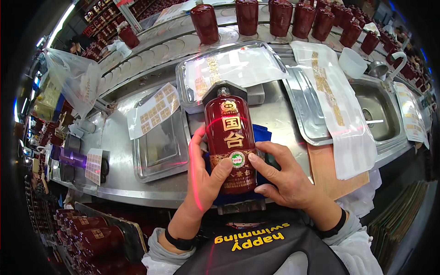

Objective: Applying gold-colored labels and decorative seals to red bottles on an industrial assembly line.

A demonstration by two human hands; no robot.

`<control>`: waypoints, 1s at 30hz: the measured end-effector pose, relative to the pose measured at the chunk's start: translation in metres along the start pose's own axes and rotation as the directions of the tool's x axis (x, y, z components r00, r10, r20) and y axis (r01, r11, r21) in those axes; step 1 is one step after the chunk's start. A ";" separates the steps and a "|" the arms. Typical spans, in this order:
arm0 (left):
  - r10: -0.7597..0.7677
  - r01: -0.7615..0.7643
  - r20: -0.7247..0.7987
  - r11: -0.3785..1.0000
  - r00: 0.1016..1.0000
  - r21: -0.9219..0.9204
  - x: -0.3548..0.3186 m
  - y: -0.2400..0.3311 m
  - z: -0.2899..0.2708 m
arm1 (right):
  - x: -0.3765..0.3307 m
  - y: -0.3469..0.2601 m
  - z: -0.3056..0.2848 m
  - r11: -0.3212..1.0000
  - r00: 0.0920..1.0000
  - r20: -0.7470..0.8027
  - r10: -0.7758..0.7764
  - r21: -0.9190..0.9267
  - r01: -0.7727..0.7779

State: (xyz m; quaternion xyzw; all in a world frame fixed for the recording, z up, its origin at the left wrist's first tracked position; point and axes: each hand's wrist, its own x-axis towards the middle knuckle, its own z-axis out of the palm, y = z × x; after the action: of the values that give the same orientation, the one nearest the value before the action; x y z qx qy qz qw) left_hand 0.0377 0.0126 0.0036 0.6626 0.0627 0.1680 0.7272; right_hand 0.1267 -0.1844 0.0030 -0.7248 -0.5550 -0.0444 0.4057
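A dark red bottle (229, 110) with gold lettering leans on a dark stand, its capped neck pointing away from me. My left hand (206, 178) is wrapped round its left side, the thumb lying on the front. Beside that thumb is a round green-and-white sticker (238, 159) on the label. From the right, my right hand (288, 178) rests fingertips on the bottle's front, close to the sticker, its fingers apart and its thumb near the lower edge. Behind the bottle, a blue cloth (262, 134) shows. A red light line crosses bottle and left wrist.
Sticker sheets lie on metal trays: a small sheet (154, 111) at left, a long strip sheet (327, 91) at right. Red bottles (247, 18) line the conveyor (160, 48) at the back. A sink (380, 110) is at far right. More bottles (98, 240) stand lower left.
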 end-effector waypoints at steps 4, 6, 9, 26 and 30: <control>0.013 -0.013 -0.007 1.000 1.000 0.020 -0.001 -0.004 0.000 | -0.002 0.000 0.000 1.000 1.000 -0.004 -0.011 -0.005 0.011; 0.006 -0.006 -0.006 1.000 1.000 0.010 -0.001 -0.002 0.001 | -0.002 0.000 -0.001 1.000 1.000 -0.003 -0.013 -0.011 0.013; 0.006 -0.006 -0.004 1.000 1.000 -0.008 -0.002 -0.006 -0.002 | -0.002 -0.002 0.000 1.000 1.000 -0.009 -0.024 -0.001 0.024; 0.058 -0.069 0.149 0.995 0.987 0.074 -0.008 -0.009 -0.021 | 0.001 0.000 -0.003 0.999 0.999 -0.027 -0.020 0.043 0.021; 0.029 -0.058 0.150 0.979 0.988 0.193 -0.011 -0.009 -0.020 | 0.011 -0.009 -0.017 0.995 0.987 -0.154 0.041 0.092 -0.027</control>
State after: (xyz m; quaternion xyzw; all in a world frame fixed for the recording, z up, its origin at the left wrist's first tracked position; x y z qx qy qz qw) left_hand 0.0226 0.0273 -0.0091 0.7431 0.0110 0.1277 0.6568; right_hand 0.1294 -0.1861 0.0251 -0.7095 -0.5108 -0.0689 0.4805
